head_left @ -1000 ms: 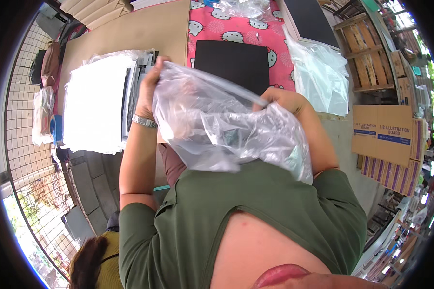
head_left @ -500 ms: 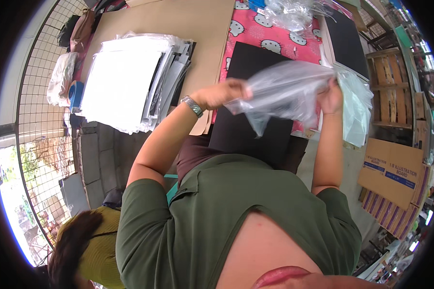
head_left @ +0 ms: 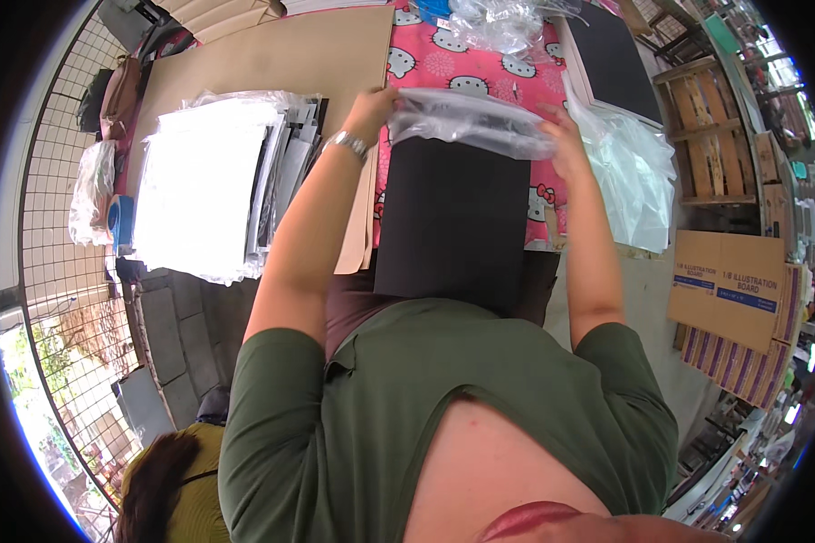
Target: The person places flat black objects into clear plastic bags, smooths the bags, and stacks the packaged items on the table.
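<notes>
A clear plastic bag (head_left: 471,118) is stretched sideways between my two hands. Its left end is gripped by my left hand (head_left: 371,110), which wears a metal watch. My right hand (head_left: 563,143) has fingers closed at the bag's right end. Below the bag, a black board (head_left: 452,217) reaches from the table edge toward my lap. The bag's lower edge meets the board's far edge; whether it goes around the board I cannot tell. To the left lies a thick stack of bagged white boards (head_left: 199,185), some dark edges showing.
More flat plastic bags (head_left: 629,176) hang at the table's right edge, beside black boards (head_left: 606,63). Crumpled clear plastic (head_left: 502,27) lies at the back on a pink patterned cloth (head_left: 439,63). Cardboard boxes (head_left: 729,281) stand right. Another person (head_left: 181,489) is at lower left.
The bag has gone from bunched and blurred to stretched out at the board's far edge. Both hands moved left and farther away; more of the black board shows.
</notes>
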`<state>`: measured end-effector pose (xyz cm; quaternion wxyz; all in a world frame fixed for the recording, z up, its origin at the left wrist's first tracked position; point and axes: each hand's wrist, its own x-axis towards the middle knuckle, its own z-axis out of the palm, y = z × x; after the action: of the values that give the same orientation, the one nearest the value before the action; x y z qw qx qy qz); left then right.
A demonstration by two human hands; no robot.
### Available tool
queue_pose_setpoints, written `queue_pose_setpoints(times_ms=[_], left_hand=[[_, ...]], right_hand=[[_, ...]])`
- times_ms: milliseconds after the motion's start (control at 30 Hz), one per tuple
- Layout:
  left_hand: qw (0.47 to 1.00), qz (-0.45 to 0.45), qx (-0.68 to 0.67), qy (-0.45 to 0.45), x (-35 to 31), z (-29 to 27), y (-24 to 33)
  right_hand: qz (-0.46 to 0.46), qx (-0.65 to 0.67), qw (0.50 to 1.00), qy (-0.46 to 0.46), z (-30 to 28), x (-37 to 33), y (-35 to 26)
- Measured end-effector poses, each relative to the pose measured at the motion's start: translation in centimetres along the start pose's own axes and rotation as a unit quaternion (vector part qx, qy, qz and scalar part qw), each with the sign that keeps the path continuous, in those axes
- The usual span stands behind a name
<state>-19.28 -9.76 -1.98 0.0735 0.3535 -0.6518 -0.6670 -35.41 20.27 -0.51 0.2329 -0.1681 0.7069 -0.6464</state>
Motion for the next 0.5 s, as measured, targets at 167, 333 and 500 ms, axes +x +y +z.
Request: queue_pose_setpoints(times_ms=[167,333,500], left_hand=[[0.922,0.057,0.375,0.078,3.6,2.6,0.7],[0.867,0.126,0.482,0.013,2.7,0.3,0.2],[0.872,0.180,0.452,0.048,-2.0,0.6,8.4]], right_hand=[[0.003,-0.560,0.827,0.046,1.5,4.3,2.8],[-0.064,-0.557,0.824,0.075,4.5,1.5,1.2],[-0.059,-0.449,0.864,0.219,2.9,1.8,-4.2]])
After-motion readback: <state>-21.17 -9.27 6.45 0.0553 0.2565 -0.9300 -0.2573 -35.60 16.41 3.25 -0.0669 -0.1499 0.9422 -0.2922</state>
